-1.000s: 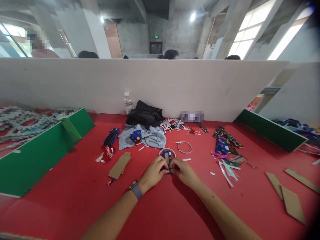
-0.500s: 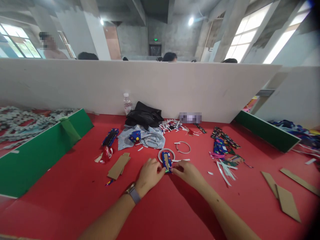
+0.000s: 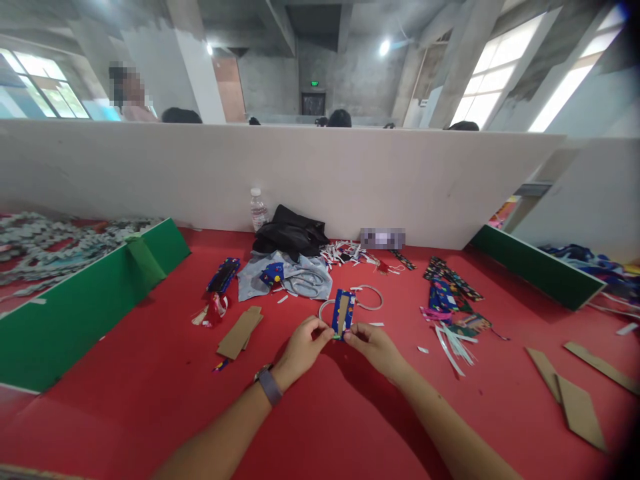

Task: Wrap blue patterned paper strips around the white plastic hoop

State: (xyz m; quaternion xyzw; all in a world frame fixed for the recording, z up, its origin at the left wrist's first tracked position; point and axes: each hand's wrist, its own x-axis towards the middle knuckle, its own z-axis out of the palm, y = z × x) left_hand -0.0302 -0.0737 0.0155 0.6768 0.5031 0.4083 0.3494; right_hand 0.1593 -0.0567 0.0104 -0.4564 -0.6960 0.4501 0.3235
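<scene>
Blue patterned pc [image 3: 343,313] now tips twd 1 o'clock, covering the L ring's [image 3: 323,305] 3 o'clock side; bkgd person [image 3: 135,105], approx 10 o'clock, shifted twd 12.

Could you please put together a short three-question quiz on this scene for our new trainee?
1. True or false: the left hand and the right hand both grip the near end of the blue printed fabric, along which a cardboard strip lies.

2. Multiple choice: what colour is the low board at the right side of the red tabletop?
A) yellow
B) green
C) black

3. Fill in the blank: the person wears a wristwatch on the ____ wrist.

Key: 1. True. 2. B, green. 3. Left.
</scene>
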